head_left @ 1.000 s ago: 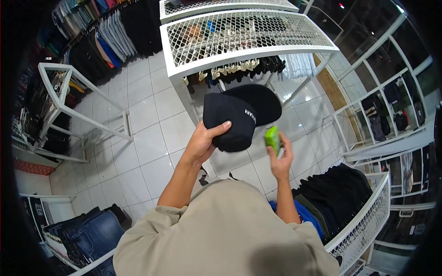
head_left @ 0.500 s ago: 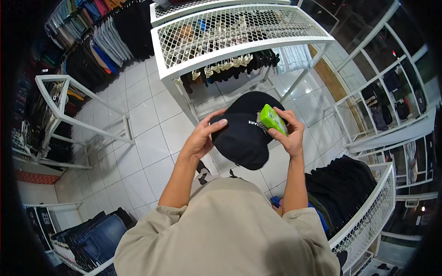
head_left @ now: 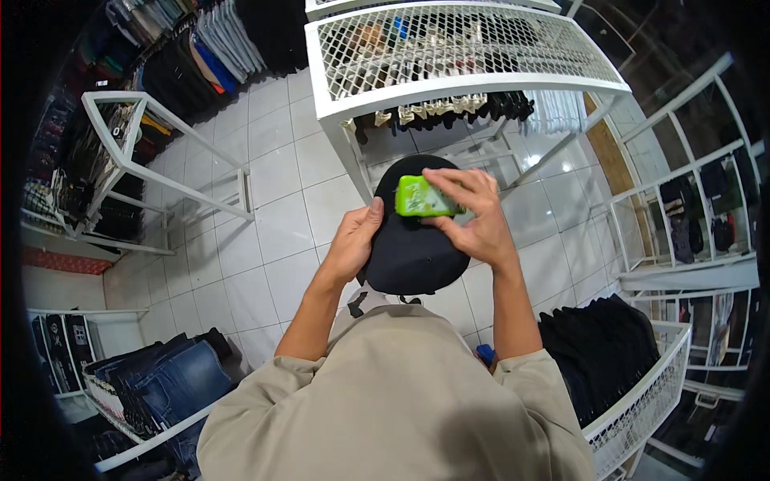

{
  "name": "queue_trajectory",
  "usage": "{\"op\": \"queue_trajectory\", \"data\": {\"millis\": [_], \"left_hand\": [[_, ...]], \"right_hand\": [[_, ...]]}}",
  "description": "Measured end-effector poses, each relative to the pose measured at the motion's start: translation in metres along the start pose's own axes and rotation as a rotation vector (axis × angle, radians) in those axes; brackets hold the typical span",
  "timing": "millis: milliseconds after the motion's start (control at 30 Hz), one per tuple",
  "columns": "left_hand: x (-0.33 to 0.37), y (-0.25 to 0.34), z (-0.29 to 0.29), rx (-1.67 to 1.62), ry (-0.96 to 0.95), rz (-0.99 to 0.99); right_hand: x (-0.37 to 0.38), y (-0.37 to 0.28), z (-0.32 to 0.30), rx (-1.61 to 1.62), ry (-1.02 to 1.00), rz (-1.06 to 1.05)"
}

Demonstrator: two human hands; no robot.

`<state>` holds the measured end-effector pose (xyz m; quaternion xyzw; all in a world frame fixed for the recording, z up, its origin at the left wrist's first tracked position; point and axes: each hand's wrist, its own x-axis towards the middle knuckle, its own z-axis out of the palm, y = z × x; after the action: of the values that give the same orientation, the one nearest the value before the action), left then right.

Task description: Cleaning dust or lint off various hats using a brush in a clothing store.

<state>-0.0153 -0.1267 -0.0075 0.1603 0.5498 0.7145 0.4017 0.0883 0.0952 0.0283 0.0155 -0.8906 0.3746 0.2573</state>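
A black cap (head_left: 417,260) is held up in front of my body, above the tiled floor. My left hand (head_left: 353,240) grips its left edge, with the thumb on top and the fingers hidden beneath. In my right hand (head_left: 473,210) is a green scrub brush (head_left: 419,198), pinched between thumb and fingers. The brush lies over the upper middle of the cap, covering the white lettering there. Its bristles face down and are out of sight, so I cannot tell how firmly they touch the fabric.
A white rack with a mesh top (head_left: 473,48) stands ahead, with clothes hanging under it. At left is a white frame table (head_left: 188,188). Folded jeans (head_left: 172,381) lie lower left. Black garments (head_left: 597,353) hang in a white mesh rack at lower right.
The brush has moved left onto the cap's middle and turned flat, its back now showing. The cap has turned in my left hand, and the surroundings have shifted in view.
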Motion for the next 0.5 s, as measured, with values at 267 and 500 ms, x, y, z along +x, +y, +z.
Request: {"op": "queue_trajectory", "data": {"millis": [267, 500], "left_hand": [[0.003, 0.043, -0.033, 0.002, 0.183, 0.078], [0.014, 0.067, -0.091, 0.040, 0.365, 0.178]], "right_hand": [[0.073, -0.031, 0.039, 0.145, -0.181, -0.124], [0.138, -0.021, 0.083, 0.125, -0.170, -0.080]]}}
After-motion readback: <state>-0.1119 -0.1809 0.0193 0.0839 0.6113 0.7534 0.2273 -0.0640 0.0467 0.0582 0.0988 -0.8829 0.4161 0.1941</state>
